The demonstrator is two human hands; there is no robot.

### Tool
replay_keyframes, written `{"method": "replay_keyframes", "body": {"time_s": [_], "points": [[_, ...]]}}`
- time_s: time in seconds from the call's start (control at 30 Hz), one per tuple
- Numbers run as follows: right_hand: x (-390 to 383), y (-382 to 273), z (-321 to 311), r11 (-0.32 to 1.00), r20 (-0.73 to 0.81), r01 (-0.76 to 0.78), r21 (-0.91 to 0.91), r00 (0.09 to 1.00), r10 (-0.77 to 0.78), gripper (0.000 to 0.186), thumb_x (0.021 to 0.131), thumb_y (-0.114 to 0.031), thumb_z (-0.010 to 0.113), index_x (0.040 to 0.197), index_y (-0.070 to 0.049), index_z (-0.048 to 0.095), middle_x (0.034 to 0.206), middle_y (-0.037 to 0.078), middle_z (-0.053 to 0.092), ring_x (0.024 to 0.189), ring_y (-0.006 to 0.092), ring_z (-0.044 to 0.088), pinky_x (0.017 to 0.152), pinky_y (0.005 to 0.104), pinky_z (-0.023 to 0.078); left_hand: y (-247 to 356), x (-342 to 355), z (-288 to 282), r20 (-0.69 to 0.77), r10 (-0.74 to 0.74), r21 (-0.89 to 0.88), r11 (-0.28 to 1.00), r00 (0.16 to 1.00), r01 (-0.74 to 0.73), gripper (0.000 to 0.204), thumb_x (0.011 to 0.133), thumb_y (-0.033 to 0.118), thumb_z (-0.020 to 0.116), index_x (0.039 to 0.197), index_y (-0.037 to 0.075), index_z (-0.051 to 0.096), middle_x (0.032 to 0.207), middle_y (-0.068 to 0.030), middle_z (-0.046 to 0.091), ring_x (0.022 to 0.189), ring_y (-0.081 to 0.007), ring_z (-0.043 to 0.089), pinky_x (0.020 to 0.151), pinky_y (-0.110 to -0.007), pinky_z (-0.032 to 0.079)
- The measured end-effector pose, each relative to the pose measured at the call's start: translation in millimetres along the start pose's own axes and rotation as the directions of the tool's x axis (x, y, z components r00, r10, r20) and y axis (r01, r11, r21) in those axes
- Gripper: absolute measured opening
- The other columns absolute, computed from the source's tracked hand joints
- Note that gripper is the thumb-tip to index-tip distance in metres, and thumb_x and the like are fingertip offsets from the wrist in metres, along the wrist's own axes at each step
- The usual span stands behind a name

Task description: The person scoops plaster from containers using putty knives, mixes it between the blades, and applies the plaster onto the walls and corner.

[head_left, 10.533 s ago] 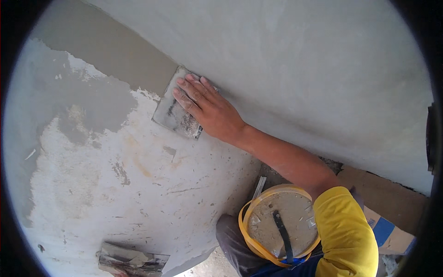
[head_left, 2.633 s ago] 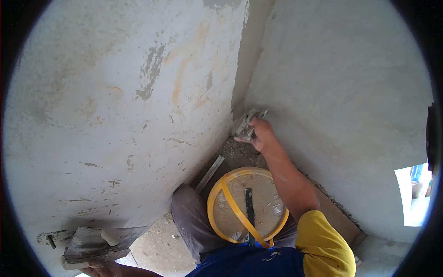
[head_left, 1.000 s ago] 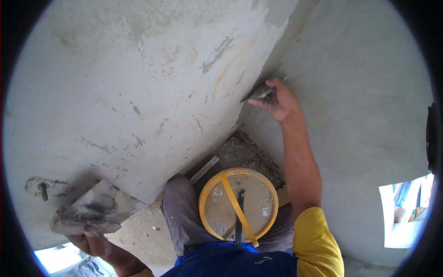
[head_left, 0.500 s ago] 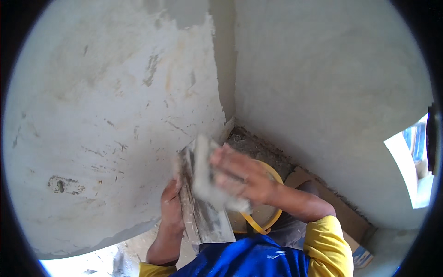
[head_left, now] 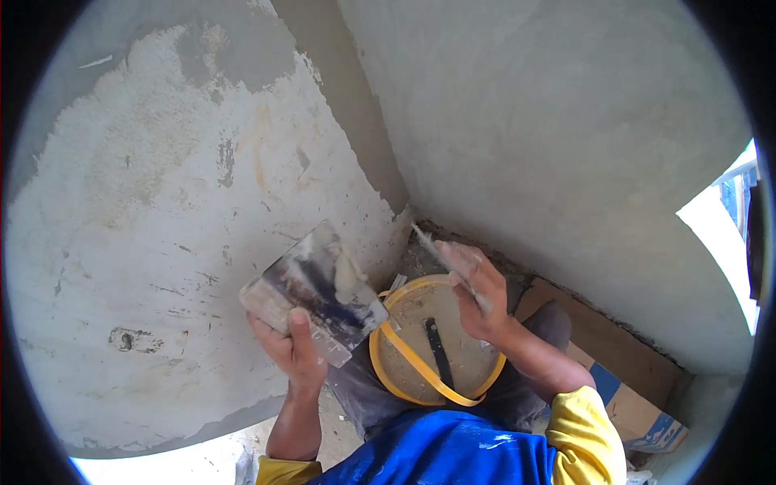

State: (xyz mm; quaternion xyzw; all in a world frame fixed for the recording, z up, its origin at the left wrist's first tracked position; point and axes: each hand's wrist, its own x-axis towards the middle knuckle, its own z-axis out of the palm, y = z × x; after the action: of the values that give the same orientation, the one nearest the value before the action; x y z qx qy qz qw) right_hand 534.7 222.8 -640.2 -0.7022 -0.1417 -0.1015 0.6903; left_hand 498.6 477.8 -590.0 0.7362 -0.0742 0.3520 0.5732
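My left hand point(head_left: 287, 347) grips a flat metal plaster board point(head_left: 315, 291) from below, tilted up, with a small lump of grey plaster point(head_left: 347, 275) on it. My right hand point(head_left: 477, 295) holds a thin metal trowel point(head_left: 440, 255) edge-on, just right of the board and apart from it. Both hands hover above a yellow-rimmed bucket point(head_left: 388, 380) with a dark tool lying inside. The left wall point(head_left: 162, 202) is rough white with patches of fresh grey plaster near the top; the right wall point(head_left: 550, 137) is smooth grey.
The two walls meet in a corner point(head_left: 364, 121) straight ahead. A cardboard box point(head_left: 622, 388) with a blue side lies on the floor at the right. A bright opening point(head_left: 727, 218) shows at the far right. My knees bracket the bucket.
My right hand has lifted the trowel off the board and swung it to the right. The board now faces up in my left hand, and the view has tilted slightly.
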Motion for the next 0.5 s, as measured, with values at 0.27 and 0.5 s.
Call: {"method": "replay_keyframes", "body": {"time_s": [0.27, 0.5], "points": [[12, -10, -13, 0.179, 0.533, 0.847, -0.5, 0.464, -0.707, 0.043, 0.082, -0.02, 0.06, 0.124, -0.028, 0.06, 0.129, 0.002, 0.057, 0.119, 0.018, 0.052, 0.11, 0.0462, 0.034, 21, 45, 21, 0.226, -0.226, 0.198, 0.963, 0.948, 0.182, 0.044, 0.094, 0.024, 0.056, 0.124, -0.004, 0.043, 0.11, -0.0107, 0.054, 0.099, -0.0166, 0.049, 0.089, -0.03, 0.039], [23, 10, -14, 0.231, 0.446, 0.792, -0.566, 0.53, -0.722, 0.041, 0.084, -0.023, 0.058, 0.124, -0.03, 0.06, 0.129, -0.002, 0.057, 0.123, 0.0184, 0.05, 0.113, 0.0462, 0.029, 20, 62, 27, 0.266, -0.259, 0.127, 0.964, 0.928, 0.233, 0.042, 0.095, 0.024, 0.055, 0.125, -0.003, 0.043, 0.11, -0.0094, 0.056, 0.098, -0.0149, 0.051, 0.089, -0.029, 0.04]]}}
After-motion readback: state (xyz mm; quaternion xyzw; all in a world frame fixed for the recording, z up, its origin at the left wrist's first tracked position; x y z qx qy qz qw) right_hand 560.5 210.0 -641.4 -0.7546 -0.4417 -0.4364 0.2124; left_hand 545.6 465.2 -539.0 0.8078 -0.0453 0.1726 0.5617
